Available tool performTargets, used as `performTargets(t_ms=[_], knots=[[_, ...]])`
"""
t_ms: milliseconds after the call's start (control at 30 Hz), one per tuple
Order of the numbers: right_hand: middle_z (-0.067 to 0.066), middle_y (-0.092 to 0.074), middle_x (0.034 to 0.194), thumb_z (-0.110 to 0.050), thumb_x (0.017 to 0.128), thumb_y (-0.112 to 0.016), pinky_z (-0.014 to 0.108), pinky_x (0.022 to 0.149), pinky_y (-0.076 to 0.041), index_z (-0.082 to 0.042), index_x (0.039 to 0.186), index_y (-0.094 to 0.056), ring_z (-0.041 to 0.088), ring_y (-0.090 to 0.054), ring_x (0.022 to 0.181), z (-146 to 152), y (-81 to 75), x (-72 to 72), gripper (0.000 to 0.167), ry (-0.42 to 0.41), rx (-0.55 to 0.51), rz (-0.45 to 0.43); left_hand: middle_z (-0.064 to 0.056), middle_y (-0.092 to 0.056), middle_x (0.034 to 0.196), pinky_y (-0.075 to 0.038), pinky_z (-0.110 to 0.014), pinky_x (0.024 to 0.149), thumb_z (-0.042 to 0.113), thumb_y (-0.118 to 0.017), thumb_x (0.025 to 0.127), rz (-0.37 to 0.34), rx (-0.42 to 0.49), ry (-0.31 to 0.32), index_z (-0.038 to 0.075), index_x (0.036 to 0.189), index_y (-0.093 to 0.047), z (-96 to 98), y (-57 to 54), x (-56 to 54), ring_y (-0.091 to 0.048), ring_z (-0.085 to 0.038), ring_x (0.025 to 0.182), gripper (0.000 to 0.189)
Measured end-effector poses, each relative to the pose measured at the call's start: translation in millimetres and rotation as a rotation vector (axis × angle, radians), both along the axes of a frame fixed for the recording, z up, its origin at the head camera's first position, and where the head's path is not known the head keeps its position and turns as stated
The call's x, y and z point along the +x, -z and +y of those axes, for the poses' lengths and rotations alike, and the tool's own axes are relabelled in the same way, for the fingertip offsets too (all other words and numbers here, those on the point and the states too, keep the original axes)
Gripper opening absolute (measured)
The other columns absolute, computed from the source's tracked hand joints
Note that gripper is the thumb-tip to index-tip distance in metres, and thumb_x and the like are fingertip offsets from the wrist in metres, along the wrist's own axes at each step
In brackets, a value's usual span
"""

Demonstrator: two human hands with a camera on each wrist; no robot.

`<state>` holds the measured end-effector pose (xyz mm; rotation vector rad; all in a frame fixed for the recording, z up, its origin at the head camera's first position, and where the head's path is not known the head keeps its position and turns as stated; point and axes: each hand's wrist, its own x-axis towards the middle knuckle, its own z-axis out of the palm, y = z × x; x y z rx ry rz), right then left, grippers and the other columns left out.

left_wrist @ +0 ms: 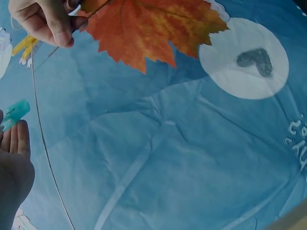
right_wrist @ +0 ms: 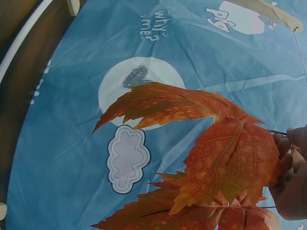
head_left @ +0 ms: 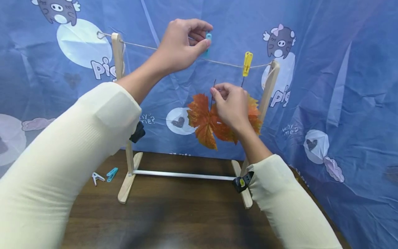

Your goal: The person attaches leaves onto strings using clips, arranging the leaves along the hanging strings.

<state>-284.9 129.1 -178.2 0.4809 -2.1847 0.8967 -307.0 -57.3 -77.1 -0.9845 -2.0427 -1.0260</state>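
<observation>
Between thumb and fingers, my left hand [head_left: 181, 43] pinches a teal clothespin [head_left: 208, 36] just above the string [head_left: 224, 63]. Lower and to the right, my right hand [head_left: 231, 103] pinches the thin dark stem of an orange maple leaf [head_left: 205, 121], which hangs below the string. A second orange leaf [head_left: 255, 112] hangs behind the right hand, partly hidden by it. Its stem runs up to a yellow clothespin [head_left: 247, 64] clipped on the string. In the right wrist view the held leaf [right_wrist: 230, 158] overlaps the second leaf [right_wrist: 192, 211].
The string is tied between two wooden posts [head_left: 117, 55] joined low down by a white rod [head_left: 183, 175]. A white clothespin [head_left: 97, 178] and another teal clothespin [head_left: 112, 174] lie on the brown table [head_left: 174, 214], left of the frame. Blue patterned cloth [head_left: 351, 114] hangs behind.
</observation>
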Motion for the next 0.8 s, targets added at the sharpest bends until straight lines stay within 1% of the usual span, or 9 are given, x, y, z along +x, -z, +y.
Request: performTargets(t_ms=[133,333,433,500,567,800], knots=[[0.009,-0.076,0.086,-0.024,0.102,-0.067,0.034,0.070,-0.055,-0.002,0.104,-0.078,0.019,-0.071,0.075,-0.6,0.1,-0.8,0.025,-0.006,-0.007,-0.007,-0.009,-0.071,0.119,-0.050,-0.020,0.095,0.015,-0.062,0.103,-0.017,-0.016,-0.033,0.002,0.134,-0.065,7.4,-1.4,-3.1,-0.066,-0.014,0.107,0.034],[0.009,-0.075,0.084,-0.024,0.102,-0.066,0.032,0.063,-0.050,-0.003,0.104,-0.077,0.018,-0.066,0.069,-1.1,1.5,-1.9,0.024,-0.017,-0.008,-0.021,-0.006,-0.070,0.120,-0.049,-0.018,0.092,0.019,-0.062,0.104,-0.072,-0.032,-0.075,0.006,0.137,-0.064,21.2,-0.8,-8.4,-0.064,-0.010,0.108,0.036],[0.009,-0.075,0.083,-0.025,0.103,-0.065,0.031,0.061,-0.048,-0.003,0.104,-0.077,0.018,-0.065,0.068,-1.4,2.1,-2.4,0.025,-0.019,-0.006,-0.029,-0.005,-0.069,0.120,-0.049,-0.018,0.091,0.020,-0.062,0.104,-0.102,-0.049,-0.073,0.006,0.137,-0.064,27.0,-0.6,-10.8,-0.063,-0.009,0.107,0.036],[0.010,-0.075,0.083,-0.025,0.103,-0.065,0.031,0.060,-0.047,-0.003,0.104,-0.077,0.018,-0.064,0.067,-1.4,2.2,-2.4,0.025,-0.018,-0.012,-0.039,-0.005,-0.068,0.122,-0.048,-0.017,0.092,0.021,-0.061,0.104,-0.130,-0.064,-0.065,0.007,0.138,-0.064,30.3,-0.4,-12.0,-0.063,-0.008,0.108,0.036],[0.010,-0.074,0.082,-0.024,0.103,-0.065,0.031,0.059,-0.046,-0.003,0.103,-0.077,0.018,-0.062,0.066,-1.1,1.7,-2.5,0.025,-0.015,-0.016,-0.045,-0.006,-0.068,0.123,-0.048,-0.017,0.094,0.020,-0.061,0.104,-0.143,-0.079,-0.054,0.007,0.137,-0.064,32.4,-0.8,-12.8,-0.063,-0.009,0.110,0.036],[0.008,-0.074,0.082,-0.023,0.103,-0.065,0.030,0.057,-0.046,-0.002,0.102,-0.077,0.017,-0.063,0.065,-1.6,0.2,-4.7,0.024,-0.006,-0.013,-0.042,-0.006,-0.069,0.126,-0.048,-0.018,0.097,0.020,-0.062,0.104,-0.172,-0.131,-0.073,0.006,0.136,-0.065,33.8,-0.8,-14.4,-0.064,-0.010,0.113,0.036]])
